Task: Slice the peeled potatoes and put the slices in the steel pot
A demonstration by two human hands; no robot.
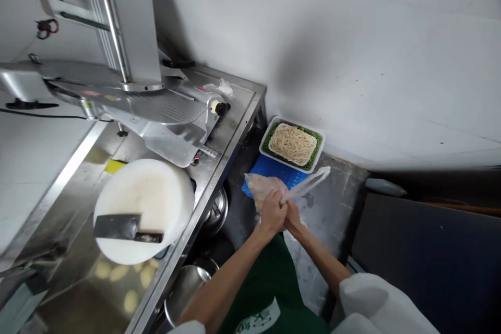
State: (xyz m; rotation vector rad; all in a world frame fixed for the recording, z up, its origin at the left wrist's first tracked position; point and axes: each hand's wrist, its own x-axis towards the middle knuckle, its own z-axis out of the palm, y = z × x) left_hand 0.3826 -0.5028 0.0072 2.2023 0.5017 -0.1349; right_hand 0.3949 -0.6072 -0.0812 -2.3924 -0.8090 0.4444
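A clear plastic bag with pale contents hangs in front of me, its handle loop sticking out to the upper right. My left hand is closed round the gathered neck of the bag. Close against it, my right hand is closed on the same neck, partly hidden behind the left. What fills the bag is too unclear to name. Just beyond stands a white tray of green vegetables, with a smaller tray of pale shredded strips on top.
At the left, a steel sink counter carries a slicing machine and a round white chopping board with a cleaver. Peeled potatoes lie in the sink. Steel pots stand below. A blue crate supports the tray; a dark cabinet is at right.
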